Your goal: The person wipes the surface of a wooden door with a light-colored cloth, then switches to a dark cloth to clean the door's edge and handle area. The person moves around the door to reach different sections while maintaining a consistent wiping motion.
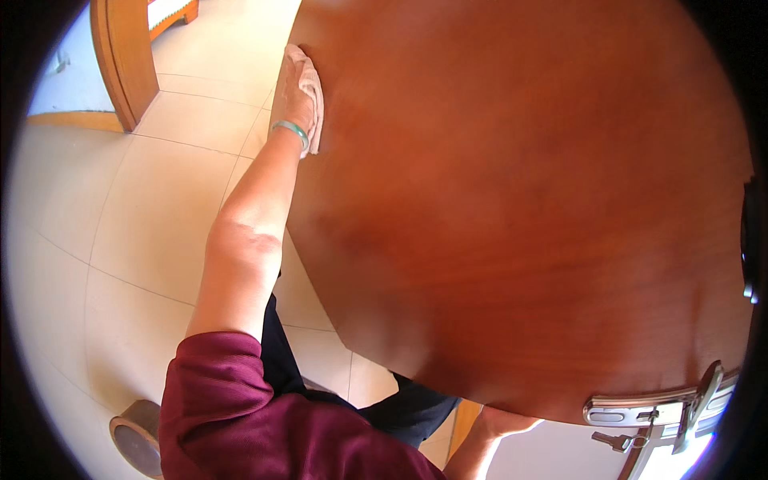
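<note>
A large reddish-brown wooden door (512,200) fills the middle and right. My left arm reaches up along its left edge, a green bangle at the wrist. There my left hand (295,90) is closed on a pale pinkish cloth (313,92), which lies against the door's surface. Down at the door's lower edge, my right hand (506,422) grips the edge, its fingers partly hidden. To the right of that hand sits a silver lock plate with a lever handle (704,400). Keys (614,440) hang from the lock.
Cream floor tiles (160,192) spread out on the left. A wooden door frame (120,64) stands at the upper left, with a piece of wooden furniture (174,20) behind it. At the lower left is a round grey-brown object (138,438). A dark fitting (750,240) shows at the far right.
</note>
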`<state>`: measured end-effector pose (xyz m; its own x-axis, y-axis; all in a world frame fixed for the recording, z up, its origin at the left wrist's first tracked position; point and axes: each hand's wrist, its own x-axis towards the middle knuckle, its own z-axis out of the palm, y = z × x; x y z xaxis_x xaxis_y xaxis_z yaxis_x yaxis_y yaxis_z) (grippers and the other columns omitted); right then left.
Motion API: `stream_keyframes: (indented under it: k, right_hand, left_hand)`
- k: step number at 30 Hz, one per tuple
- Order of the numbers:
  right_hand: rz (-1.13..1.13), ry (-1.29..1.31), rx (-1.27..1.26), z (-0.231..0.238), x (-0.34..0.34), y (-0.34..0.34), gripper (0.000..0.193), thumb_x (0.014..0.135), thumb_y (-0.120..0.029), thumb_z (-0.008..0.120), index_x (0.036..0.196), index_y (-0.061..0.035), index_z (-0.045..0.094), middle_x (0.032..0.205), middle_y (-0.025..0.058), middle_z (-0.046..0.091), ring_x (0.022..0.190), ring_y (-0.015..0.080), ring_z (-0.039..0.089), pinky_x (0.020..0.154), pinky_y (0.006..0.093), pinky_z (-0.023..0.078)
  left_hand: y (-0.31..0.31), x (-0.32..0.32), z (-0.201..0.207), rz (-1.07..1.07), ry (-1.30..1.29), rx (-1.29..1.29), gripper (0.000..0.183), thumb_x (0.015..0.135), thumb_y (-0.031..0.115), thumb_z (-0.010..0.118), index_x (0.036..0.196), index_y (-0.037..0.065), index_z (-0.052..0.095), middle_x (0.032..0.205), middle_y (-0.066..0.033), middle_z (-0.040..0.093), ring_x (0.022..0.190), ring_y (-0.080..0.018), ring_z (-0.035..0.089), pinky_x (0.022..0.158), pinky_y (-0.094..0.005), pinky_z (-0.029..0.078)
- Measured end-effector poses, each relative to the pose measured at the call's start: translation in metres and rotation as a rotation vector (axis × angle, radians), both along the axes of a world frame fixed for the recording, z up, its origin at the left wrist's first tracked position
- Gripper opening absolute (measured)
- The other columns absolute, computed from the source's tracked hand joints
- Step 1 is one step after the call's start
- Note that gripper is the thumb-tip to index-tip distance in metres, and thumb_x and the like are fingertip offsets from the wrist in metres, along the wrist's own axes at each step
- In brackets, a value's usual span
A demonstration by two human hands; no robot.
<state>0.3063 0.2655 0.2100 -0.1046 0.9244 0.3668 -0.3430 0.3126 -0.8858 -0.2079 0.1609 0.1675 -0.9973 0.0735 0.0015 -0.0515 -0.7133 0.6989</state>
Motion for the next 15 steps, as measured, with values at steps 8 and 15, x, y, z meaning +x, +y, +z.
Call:
stream_keyframes:
  k: [8,15]
  right_hand:
    - [0.026,0.053,0.024,-0.006,0.005,0.005,0.055,0.096,-0.043,0.030,0.132,-0.0035,0.042,0.130,0.0133,0.047,0.116,0.0305,0.048,0.091,0.0431,0.046]
    - [0.211,0.073,0.103,-0.017,0.016,0.017,0.042,0.099,-0.037,0.035,0.124,-0.0053,0.047,0.121,0.0069,0.051,0.110,0.0225,0.051,0.088,0.0369,0.046]
  left_hand:
    - [0.026,0.068,-0.020,-0.144,0.009,0.447,0.040,0.101,0.030,0.041,0.140,0.028,0.034,0.084,0.0105,0.037,0.062,0.0003,0.034,0.050,-0.0129,0.032]
    - [0.047,0.227,-0.003,-0.128,0.170,0.089,0.037,0.094,0.057,0.041,0.111,0.025,0.034,0.065,0.0040,0.027,0.046,-0.0069,0.025,0.040,-0.0204,0.017]
